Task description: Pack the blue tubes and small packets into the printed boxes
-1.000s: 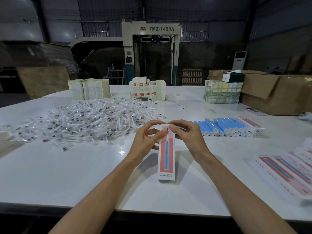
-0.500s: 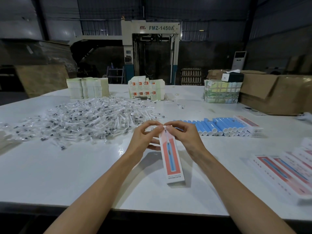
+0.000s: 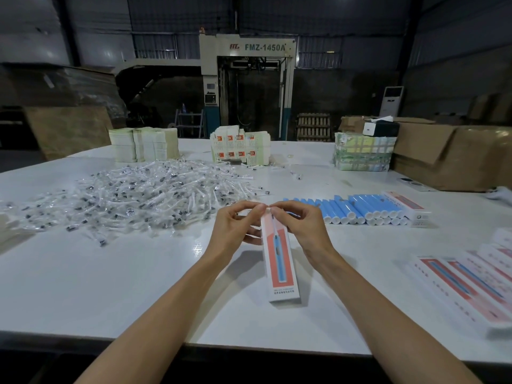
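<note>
A long printed box (image 3: 279, 261), white with a red panel and a blue tube picture, is held tilted above the white table (image 3: 110, 286). My left hand (image 3: 235, 231) and my right hand (image 3: 302, 228) both pinch its far top end, fingertips meeting there. A row of blue tubes (image 3: 357, 210) lies just right of my hands, with one printed box (image 3: 407, 207) at its right end. A big heap of small clear packets (image 3: 133, 200) covers the table to the left. Several printed boxes (image 3: 471, 281) lie side by side at the right edge.
Stacks of flat cartons (image 3: 144, 145) and printed sheets (image 3: 239, 146) stand at the back of the table. A wrapped bundle (image 3: 363, 153) and a brown cardboard box (image 3: 454, 159) sit at the back right. A large machine (image 3: 249, 87) stands beyond the table.
The box's near end has swung slightly right and lifted toward me, while both hands stay pinching its top end.
</note>
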### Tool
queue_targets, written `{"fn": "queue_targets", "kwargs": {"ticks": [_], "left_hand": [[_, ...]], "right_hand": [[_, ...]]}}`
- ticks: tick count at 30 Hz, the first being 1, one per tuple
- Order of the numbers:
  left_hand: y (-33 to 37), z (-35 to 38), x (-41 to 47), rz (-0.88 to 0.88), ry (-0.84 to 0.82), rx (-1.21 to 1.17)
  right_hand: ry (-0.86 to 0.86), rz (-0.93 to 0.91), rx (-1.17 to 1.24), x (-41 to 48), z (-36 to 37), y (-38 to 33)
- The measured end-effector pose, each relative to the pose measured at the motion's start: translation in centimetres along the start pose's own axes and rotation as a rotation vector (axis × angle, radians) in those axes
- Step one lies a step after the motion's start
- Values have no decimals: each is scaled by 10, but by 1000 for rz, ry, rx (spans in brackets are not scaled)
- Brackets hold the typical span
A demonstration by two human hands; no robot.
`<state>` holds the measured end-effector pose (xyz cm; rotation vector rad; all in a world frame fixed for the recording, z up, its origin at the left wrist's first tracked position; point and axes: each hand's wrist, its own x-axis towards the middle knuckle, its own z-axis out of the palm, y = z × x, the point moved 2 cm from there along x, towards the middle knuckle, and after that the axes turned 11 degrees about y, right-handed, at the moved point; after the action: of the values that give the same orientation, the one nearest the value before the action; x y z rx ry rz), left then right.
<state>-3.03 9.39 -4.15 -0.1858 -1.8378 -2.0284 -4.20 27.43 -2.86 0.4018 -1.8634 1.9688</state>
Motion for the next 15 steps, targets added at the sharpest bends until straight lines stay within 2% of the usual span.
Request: {"fn": "queue_targets", "kwargs": {"ticks": [5, 10, 13, 15], "left_hand": [[-2, 1, -2, 23, -10, 6], [-10, 3, -2, -39, -28, 42], [-13, 9, -4, -114, 25, 54], [-12, 12, -2, -142, 94, 47]], "right_hand": [[10, 0, -81, 0, -1, 1], [23, 98, -181, -1, -3, 7], [38, 169, -237, -3, -2, 8], [31, 132, -337, -6, -4, -1]]}}
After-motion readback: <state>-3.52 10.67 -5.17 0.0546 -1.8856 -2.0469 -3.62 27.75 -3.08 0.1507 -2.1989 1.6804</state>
